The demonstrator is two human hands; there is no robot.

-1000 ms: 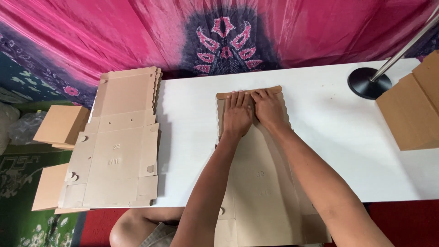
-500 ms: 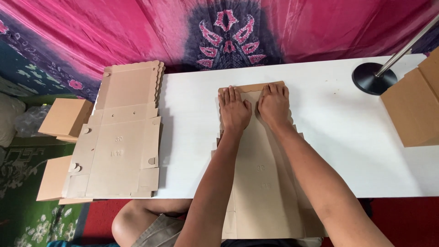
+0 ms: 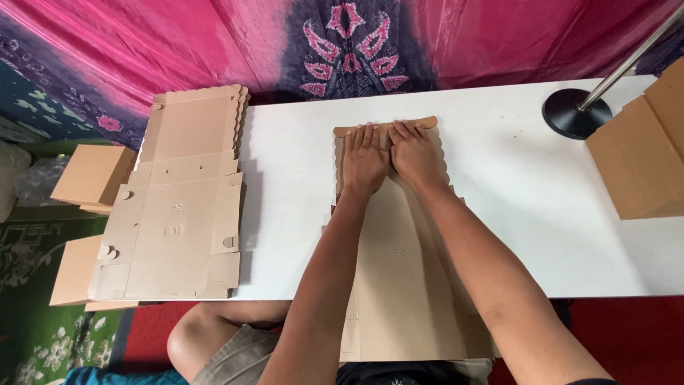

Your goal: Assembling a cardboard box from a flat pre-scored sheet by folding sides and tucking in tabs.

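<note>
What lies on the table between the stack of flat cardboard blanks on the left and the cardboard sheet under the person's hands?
Nothing: the head view shows only bare white table between the stack of blanks and the cardboard sheet.

A stack of flat box blanks (image 3: 174, 207) is lying at the bench's (image 3: 285, 157) left end. A black lamp base (image 3: 576, 114) and a brown carton (image 3: 641, 160) are sitting at the right.

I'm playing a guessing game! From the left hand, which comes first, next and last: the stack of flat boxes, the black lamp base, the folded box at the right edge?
From the left hand, in the head view:
1. Stack of flat cardboard boxes, on the table's left end.
2. Black round lamp base, far right corner.
3. Folded brown box, at the right edge, just beyond the base.
</note>
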